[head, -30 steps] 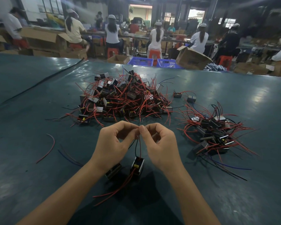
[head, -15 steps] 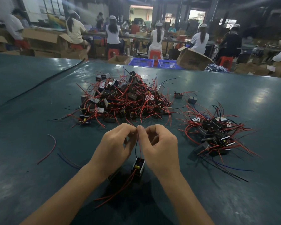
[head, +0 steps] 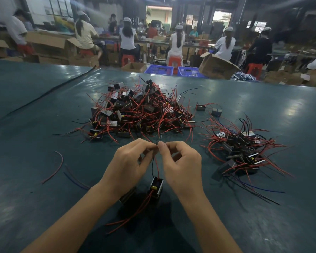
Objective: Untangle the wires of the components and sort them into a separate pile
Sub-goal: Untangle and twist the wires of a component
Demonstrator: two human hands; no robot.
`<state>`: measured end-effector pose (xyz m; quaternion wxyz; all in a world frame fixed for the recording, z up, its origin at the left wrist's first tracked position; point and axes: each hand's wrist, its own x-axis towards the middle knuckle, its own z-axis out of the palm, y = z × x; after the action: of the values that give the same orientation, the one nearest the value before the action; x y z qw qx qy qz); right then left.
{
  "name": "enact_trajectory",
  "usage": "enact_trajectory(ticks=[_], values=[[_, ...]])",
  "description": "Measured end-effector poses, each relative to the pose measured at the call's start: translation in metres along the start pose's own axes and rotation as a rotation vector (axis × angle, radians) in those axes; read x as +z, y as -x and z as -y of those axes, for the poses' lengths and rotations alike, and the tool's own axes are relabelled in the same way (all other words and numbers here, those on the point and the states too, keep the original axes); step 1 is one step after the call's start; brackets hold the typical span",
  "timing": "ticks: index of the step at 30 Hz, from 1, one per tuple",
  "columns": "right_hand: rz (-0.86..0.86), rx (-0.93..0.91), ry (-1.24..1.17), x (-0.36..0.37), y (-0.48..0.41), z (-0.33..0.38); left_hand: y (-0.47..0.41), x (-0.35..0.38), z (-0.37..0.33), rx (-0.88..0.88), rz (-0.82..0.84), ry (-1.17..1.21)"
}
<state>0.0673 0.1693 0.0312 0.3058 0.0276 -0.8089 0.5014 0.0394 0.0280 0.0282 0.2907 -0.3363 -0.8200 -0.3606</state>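
In the head view, little has changed in the last second. The left hand [head: 130, 165] and right hand [head: 182, 167] still pinch the tops of the thin wires [head: 156, 167], with their fingertips touching. The part [head: 156, 187] is just below the fingers, between the wrists, same as before. I think the wires are not pulled free yet. The big pile [head: 139, 110] lies past the fingers. The small pile [head: 243, 152] sits off to the right of the right hand, where this part should go.

A wide teal-covered table [head: 263, 106] fills the foreground of a dim workshop. Beyond it, people [head: 177, 41] sit on red stools [head: 126, 60] among cardboard boxes [head: 215, 67] and blue crates [head: 158, 69]. Daylight shows through a far doorway [head: 159, 13].
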Motion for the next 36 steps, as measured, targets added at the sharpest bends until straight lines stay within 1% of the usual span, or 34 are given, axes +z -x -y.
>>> enact_trajectory(ticks=[2,5,9,11,13,16,17,18,19,22,23,24,25,27,29,33,36], values=[[0.013,-0.012,-0.077,0.000,-0.001,0.002,-0.001,0.001,-0.003,-0.122,-0.036,0.150],[0.038,-0.052,-0.132,-0.002,-0.002,0.001,-0.004,-0.001,-0.004,-0.317,0.015,0.398],[0.071,-0.179,-0.074,-0.004,-0.005,-0.008,-0.005,0.001,-0.003,-0.429,0.071,0.563],[0.088,-0.233,-0.033,-0.005,-0.008,-0.013,-0.005,0.003,-0.003,-0.465,0.066,0.653],[0.105,-0.268,0.027,-0.007,-0.008,-0.016,-0.006,0.003,-0.002,-0.462,0.059,0.680],[0.068,-0.295,0.124,-0.009,-0.008,-0.015,-0.004,0.002,-0.001,-0.377,0.026,0.596],[0.059,-0.264,0.133,-0.009,-0.008,-0.012,-0.003,0.002,-0.001,-0.336,0.009,0.541],[0.073,-0.182,0.094,-0.009,-0.008,-0.010,-0.003,0.002,-0.001,-0.283,-0.011,0.469],[0.118,-0.048,-0.003,-0.009,-0.008,-0.006,-0.002,0.002,0.000,-0.218,-0.029,0.379],[0.283,0.525,-0.415,-0.009,-0.009,0.010,-0.001,0.000,0.002,-0.018,-0.026,0.104],[0.317,0.691,-0.513,-0.010,-0.010,0.013,0.000,0.000,0.002,0.027,-0.008,0.051],[0.351,0.819,-0.583,-0.012,-0.011,0.016,0.001,0.000,0.003,0.063,0.011,0.017],[0.388,0.905,-0.629,-0.013,-0.012,0.017,0.002,0.000,0.003,0.093,0.030,-0.009],[0.451,0.971,-0.638,-0.017,-0.014,0.017,0.002,0.000,0.002,0.131,0.063,-0.048],[0.462,0.926,-0.546,-0.018,-0.013,0.015,0.002,-0.002,0.002,0.149,0.090,-0.065],[0.404,0.608,-0.253,-0.018,-0.013,0.004,-0.001,-0.005,0.003,0.131,0.120,-0.045],[0.374,0.408,-0.102,-0.016,-0.013,-0.003,-0.001,-0.005,0.005,0.114,0.142,-0.046]])
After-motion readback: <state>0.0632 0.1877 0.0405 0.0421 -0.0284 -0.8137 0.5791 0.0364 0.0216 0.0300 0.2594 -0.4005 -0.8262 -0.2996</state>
